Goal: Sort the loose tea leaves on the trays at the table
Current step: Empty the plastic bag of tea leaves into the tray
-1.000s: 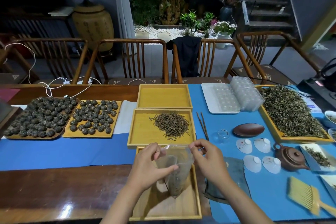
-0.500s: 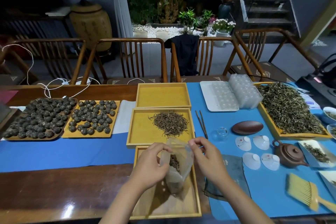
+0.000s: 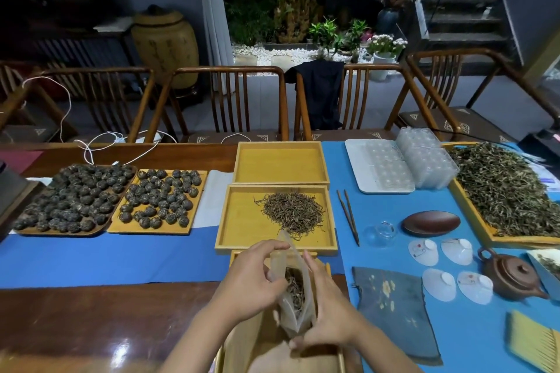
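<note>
Head view: a person's two bare hands work over the near edge of a wooden tabletop partly covered by blue cloth.
Pouch: a small translucent plastic pouch with dark loose tea leaves inside stands nearly upright between the hands, its open mouth tipped away from the person, its long axis running from the near tray towards the middle tray.
Left hand: the left hand is closed on the pouch's upper left edge, fingers curled over the rim.
Right hand: the right hand is clasped along the pouch's right side and bottom corner, supporting it from below.
Near tray: the pouch hangs over a shallow yellow wooden tray at the tabletop's near edge, mostly hidden by the arms.
Middle tray: just beyond it sits a second yellow wooden tray carrying a mound of thin brown tea leaves towards its right half.
Far tray: a third yellow tray beyond that holds nothing visible.
Key relation: the mound lies straight ahead of the pouch mouth, slightly above the hands in the picture, and both hands are about equally near it.
Judgement: the pouch mouth faces the mound, so the leaves probably travel along that line; whether into or out of the pouch I cannot tell.
Risk: a thin pouch held at the edges may buckle and spill leaves onto the near tray.
</note>
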A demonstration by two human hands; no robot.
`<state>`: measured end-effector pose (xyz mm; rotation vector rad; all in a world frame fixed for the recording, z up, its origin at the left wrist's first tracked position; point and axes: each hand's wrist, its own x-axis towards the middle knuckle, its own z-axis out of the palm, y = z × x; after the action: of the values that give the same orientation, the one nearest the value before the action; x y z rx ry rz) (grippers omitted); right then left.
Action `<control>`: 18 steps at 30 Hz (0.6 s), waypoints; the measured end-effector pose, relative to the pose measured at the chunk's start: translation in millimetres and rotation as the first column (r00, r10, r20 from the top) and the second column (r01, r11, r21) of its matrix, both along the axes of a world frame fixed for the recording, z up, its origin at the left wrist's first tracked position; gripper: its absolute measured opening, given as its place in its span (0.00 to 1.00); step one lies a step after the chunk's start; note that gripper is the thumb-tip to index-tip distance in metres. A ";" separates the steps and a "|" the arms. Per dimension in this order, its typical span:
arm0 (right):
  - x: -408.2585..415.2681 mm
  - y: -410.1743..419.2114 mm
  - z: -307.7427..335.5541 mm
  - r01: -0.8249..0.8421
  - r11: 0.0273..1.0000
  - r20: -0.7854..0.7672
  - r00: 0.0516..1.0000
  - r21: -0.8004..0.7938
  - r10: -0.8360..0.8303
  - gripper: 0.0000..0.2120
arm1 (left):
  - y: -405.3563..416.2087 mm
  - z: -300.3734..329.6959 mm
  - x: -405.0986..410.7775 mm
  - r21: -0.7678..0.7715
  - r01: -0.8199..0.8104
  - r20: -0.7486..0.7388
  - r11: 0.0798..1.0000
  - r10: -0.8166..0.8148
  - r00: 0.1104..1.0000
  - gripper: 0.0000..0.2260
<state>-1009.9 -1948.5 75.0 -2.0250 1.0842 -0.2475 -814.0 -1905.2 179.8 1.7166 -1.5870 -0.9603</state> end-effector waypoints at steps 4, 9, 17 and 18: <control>22.7 -7.6 -14.4 -0.047 0.999 0.141 0.989 0.016 0.044 0.67 | -2.8 0.1 5.5 0.013 0.014 -0.025 1.000 -0.014 1.000 0.25; 23.1 2.5 -20.2 0.011 0.993 0.266 0.963 0.122 -0.043 0.50 | -4.4 5.6 7.8 0.020 0.006 -0.090 1.000 -0.005 0.996 0.24; 7.8 41.8 -3.9 0.095 0.891 0.321 0.911 0.443 -0.257 0.37 | -0.6 27.5 8.4 0.036 -0.002 -0.283 0.999 0.012 0.959 0.27; 5.3 48.0 -3.0 0.096 0.864 0.298 0.915 0.494 -0.272 0.37 | 4.3 28.6 10.8 0.026 -0.029 -0.315 0.999 0.036 0.949 0.31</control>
<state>-1004.5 -1900.4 72.0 -1.3729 0.9899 -0.3963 -803.2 -1901.0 208.5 1.5079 -1.3404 -1.1727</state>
